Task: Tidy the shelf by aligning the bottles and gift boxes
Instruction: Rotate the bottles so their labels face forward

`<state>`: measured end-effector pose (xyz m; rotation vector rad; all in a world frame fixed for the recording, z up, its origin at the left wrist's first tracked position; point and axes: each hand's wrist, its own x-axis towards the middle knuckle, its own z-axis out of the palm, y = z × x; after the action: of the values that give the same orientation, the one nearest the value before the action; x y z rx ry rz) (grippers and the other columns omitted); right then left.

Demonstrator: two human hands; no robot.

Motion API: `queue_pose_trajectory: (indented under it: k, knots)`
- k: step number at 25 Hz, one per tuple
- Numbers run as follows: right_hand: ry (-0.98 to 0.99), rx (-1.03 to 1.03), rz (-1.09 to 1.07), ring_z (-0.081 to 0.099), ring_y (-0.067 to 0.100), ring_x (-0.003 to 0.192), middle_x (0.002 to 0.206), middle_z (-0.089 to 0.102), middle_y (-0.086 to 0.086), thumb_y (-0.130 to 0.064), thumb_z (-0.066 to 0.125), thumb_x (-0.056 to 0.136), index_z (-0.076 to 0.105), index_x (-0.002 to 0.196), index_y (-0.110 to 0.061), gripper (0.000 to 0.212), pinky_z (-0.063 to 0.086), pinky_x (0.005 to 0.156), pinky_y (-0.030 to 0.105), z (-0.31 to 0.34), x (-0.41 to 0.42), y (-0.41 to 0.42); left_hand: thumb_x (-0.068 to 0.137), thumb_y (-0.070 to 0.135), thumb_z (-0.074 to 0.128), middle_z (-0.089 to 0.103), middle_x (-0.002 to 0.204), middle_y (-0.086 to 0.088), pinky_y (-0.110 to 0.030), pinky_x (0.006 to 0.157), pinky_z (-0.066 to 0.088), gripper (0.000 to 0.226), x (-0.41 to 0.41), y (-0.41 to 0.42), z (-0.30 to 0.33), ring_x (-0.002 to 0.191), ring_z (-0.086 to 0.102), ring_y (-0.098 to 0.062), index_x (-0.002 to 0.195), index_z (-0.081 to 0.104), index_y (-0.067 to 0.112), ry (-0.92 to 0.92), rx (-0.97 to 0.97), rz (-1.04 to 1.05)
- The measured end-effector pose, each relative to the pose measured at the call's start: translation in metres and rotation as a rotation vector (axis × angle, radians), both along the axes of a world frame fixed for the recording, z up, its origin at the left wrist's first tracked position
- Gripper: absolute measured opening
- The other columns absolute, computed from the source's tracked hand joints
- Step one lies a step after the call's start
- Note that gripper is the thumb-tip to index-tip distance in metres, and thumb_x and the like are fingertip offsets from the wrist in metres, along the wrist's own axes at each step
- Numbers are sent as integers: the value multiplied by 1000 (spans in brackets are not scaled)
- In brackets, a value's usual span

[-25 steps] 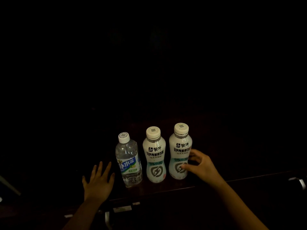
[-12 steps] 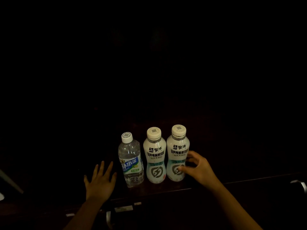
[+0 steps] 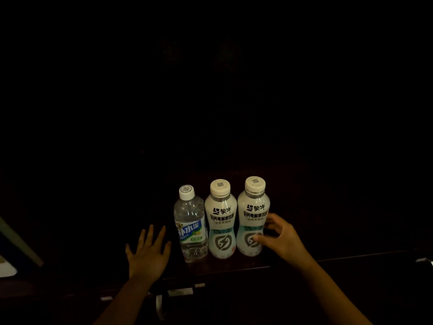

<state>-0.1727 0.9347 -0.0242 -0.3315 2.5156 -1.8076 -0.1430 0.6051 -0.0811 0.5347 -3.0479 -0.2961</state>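
Note:
Three bottles stand upright in a row near the front of a dark wooden shelf (image 3: 234,266). At the left is a clear water bottle (image 3: 190,227) with a blue label. Beside it stand a middle white drink bottle (image 3: 220,220) and a right white drink bottle (image 3: 253,218), both with cream caps, touching side by side. My right hand (image 3: 280,235) curls around the right white bottle's lower right side, thumb on its front. My left hand (image 3: 148,252) lies flat with fingers spread, just left of the clear bottle and apart from it. No gift boxes show in the darkness.
The scene is very dark; the shelf's back and sides are not visible. A pale slanted object (image 3: 14,245) sits at the far left edge. A metal handle or bracket (image 3: 161,301) shows below the shelf's front edge, and a small bright piece (image 3: 424,260) at the right.
My right hand has pushed the right white bottle leftward until it meets the middle one. The clear bottle has turned slightly and stands closer to the middle bottle. My left hand has barely moved.

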Motion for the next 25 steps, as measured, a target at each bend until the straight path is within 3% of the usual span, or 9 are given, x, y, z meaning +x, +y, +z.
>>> queue_pose_trajectory:
  k: [5,8,11,14,16,19,25]
  knots:
    - [-6,44,-14,53,-3,96,104,58,-17,-15,76,66,49,94,-45,49,47,59,8,2,-1,0,93,53,19,-7,159,0,-59,113,-4,56,-1,2,4,145,-10,-19,144,-1,39,-37,0,-3]
    - [0,77,-4,53,-2,97,104,57,-18,-17,77,65,49,94,-44,49,46,63,13,6,-2,1,93,54,20,-7,159,-2,-60,113,1,56,-6,0,14,145,-8,-23,144,1,38,-130,7,-14]
    - [2,101,15,53,0,97,104,57,-18,-17,77,65,50,97,-41,48,46,64,14,12,-4,2,94,50,27,16,157,-8,-54,114,20,54,-9,2,38,143,16,-28,144,20,30,-168,76,-46]
    - [15,177,52,52,-5,91,102,54,-23,-21,78,65,48,100,-40,50,44,59,9,20,-5,3,93,43,38,48,140,-10,-39,101,43,48,-2,7,67,125,47,-26,136,40,21,-67,217,-64]
    - [35,279,65,54,-2,93,106,56,-18,-26,78,64,49,109,-36,54,44,62,8,24,-4,5,91,46,41,51,138,-7,-36,97,45,52,10,9,84,122,50,-24,138,36,24,-2,222,-53]
    - [85,486,23,57,9,99,120,57,-5,-38,75,67,44,127,-27,68,46,75,18,38,7,10,87,52,44,55,133,-6,-34,94,48,60,38,11,108,119,53,-22,141,30,29,116,184,-47]
    - [149,643,-52,60,8,94,110,65,-6,-55,69,64,55,116,-28,61,51,75,27,70,68,-5,84,57,49,60,125,-2,-33,88,51,63,104,6,157,109,59,-17,139,32,32,265,214,-129]
